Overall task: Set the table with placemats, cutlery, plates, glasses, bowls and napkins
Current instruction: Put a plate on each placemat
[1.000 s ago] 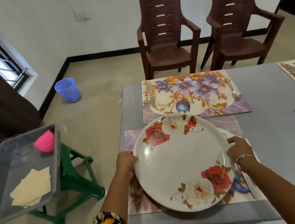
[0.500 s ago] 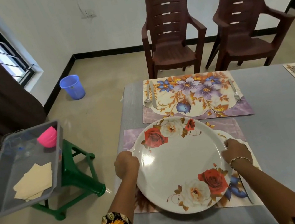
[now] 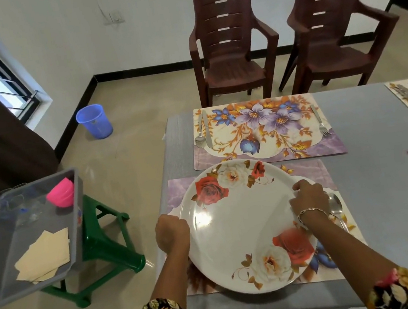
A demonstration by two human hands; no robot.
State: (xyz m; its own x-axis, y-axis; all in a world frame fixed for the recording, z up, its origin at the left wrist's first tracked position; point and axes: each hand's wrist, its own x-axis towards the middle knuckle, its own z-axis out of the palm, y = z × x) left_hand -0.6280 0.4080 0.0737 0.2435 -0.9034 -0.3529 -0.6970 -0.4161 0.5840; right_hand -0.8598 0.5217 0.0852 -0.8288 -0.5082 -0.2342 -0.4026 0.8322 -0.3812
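White, rose-printed plate (image 3: 244,225) has sunk lower onto the near placemat (image 3: 311,172); both hands (image 3: 172,233) (image 3: 309,200) still grip its rim, release pending.

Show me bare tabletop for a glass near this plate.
Bare grey table lies right of the near placemat, before the right-edge mats. The far placemat has an open middle between its cutlery. Around the plate it is crowded.

Two brown chairs (image 3: 228,42) against white wall (image 3: 147,15)
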